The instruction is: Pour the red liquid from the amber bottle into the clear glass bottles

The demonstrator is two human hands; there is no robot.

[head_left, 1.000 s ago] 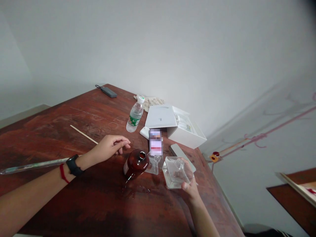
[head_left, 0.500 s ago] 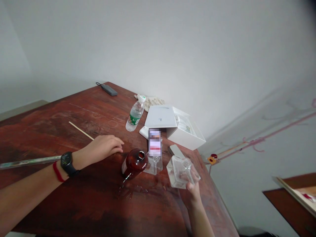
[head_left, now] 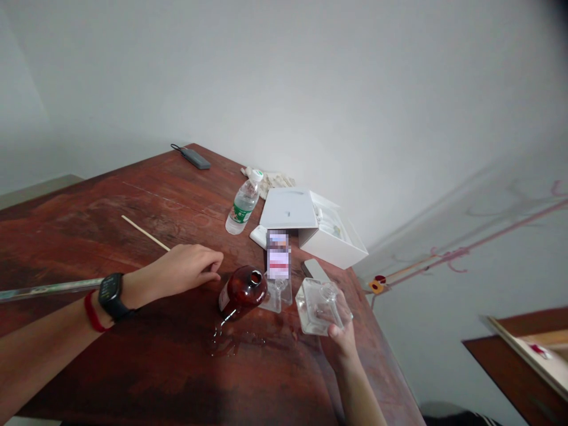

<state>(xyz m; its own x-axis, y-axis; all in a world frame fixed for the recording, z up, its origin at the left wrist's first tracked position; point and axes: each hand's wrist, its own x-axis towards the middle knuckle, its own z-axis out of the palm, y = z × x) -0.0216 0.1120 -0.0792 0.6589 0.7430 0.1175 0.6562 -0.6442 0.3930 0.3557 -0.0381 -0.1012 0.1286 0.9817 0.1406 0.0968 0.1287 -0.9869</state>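
Note:
My right hand grips a clear, square-sided bottle from the right and below. Its round neck is toward me, and the thumb presses on the near side. To the left, a dark brown bottle with an uncapped mouth and a pale label stands on the wooden table. Spilled liquid glistens just in front of it. My left hand rests on the table left of the brown bottle, loosely curled with no object visible in it. A clear flat piece with a round neck lies between the bottles.
Behind stand a water bottle with a green label and an opened white box. A lit phone and a grey flat item lie nearby. A thin wooden stick and a long clear packet are at the left.
The clear bottle in my right hand has shifted slightly left and turned a little. My left hand's fingers have curled in more. The brown bottle stays in place.

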